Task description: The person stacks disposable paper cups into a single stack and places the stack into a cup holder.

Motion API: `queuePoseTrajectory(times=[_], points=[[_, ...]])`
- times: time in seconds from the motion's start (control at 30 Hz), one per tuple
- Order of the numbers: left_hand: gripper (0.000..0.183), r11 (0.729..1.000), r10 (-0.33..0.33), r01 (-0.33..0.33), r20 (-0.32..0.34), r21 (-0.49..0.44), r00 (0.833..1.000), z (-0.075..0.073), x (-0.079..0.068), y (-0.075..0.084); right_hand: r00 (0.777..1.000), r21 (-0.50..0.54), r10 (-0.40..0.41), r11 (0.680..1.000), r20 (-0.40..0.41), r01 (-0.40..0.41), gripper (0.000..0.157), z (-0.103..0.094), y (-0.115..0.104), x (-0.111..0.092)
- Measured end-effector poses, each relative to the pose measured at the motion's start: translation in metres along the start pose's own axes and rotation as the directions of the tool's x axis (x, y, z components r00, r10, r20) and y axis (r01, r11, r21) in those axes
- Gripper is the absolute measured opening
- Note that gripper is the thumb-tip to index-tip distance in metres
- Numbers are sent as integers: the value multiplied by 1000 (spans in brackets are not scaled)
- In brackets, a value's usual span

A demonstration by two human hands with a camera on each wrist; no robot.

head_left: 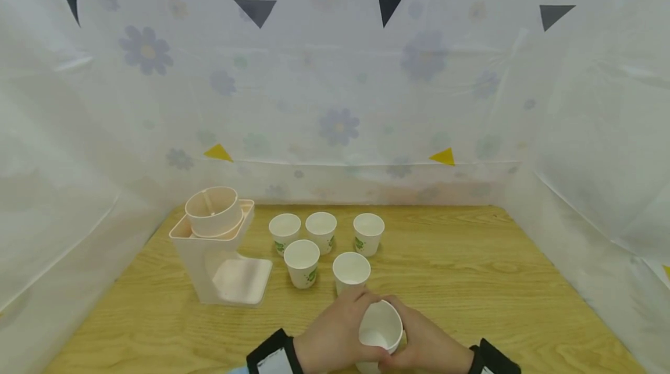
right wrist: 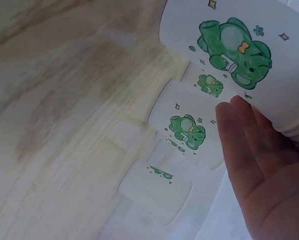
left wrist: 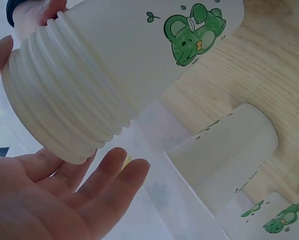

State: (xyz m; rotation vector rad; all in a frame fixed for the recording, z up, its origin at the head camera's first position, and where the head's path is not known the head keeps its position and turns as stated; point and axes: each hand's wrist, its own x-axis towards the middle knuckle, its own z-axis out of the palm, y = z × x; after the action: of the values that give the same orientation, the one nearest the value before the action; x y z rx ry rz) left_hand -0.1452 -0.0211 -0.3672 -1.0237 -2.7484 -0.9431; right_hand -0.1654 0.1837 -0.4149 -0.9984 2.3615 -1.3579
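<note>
At the table's near side, a stack of white paper cups (head_left: 381,324) stands between both hands. The left wrist view shows its several nested rims and a green bear print on the outer wall. My left hand (head_left: 335,330) holds the stack's left side near the top rim, thumb toward the front and fingers behind. From the right, my right hand (head_left: 431,342) grips the same rim, its fingertips close to those of the left. Just beyond the hands is a single paper cup (head_left: 351,268), partly hidden by the left hand.
Farther back stand more upright paper cups: one (head_left: 302,263) left of centre, two behind it, and another (head_left: 369,233) to the right. A cream-coloured machine (head_left: 191,269) with a round container (head_left: 214,220) on top stands at left. White sheeting (head_left: 335,83) encloses the wooden table (head_left: 471,269).
</note>
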Motion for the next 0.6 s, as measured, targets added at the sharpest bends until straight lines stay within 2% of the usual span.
queuePoseTrajectory(times=[0.13, 0.23, 0.37, 0.47, 0.6], points=[[61, 999, 16, -16, -17, 28, 1000, 2, -1, -1, 1000, 4, 5, 1000, -12, -5, 67, 1, 1, -1], [60, 999, 17, -17, -2, 40, 1000, 1, 0, -2, 1000, 5, 1, 1000, -23, -1, 66, 3, 3, -2], [63, 999, -35, 34, 35, 25, 999, -8, 5, -6, 1000, 19, -16, 1000, -16, 17, 67, 4, 4, -2], [61, 994, -102, 102, -24, 25, 995, -19, 16, -12, 1000, 39, -9, 999, -6, 9, 68, 4, 4, -2], [53, 981, -158, 171, -140, 92, 978, -29, 34, -24, 1000, 29, 11, 1000, -16, -11, 70, 3, 2, -1]])
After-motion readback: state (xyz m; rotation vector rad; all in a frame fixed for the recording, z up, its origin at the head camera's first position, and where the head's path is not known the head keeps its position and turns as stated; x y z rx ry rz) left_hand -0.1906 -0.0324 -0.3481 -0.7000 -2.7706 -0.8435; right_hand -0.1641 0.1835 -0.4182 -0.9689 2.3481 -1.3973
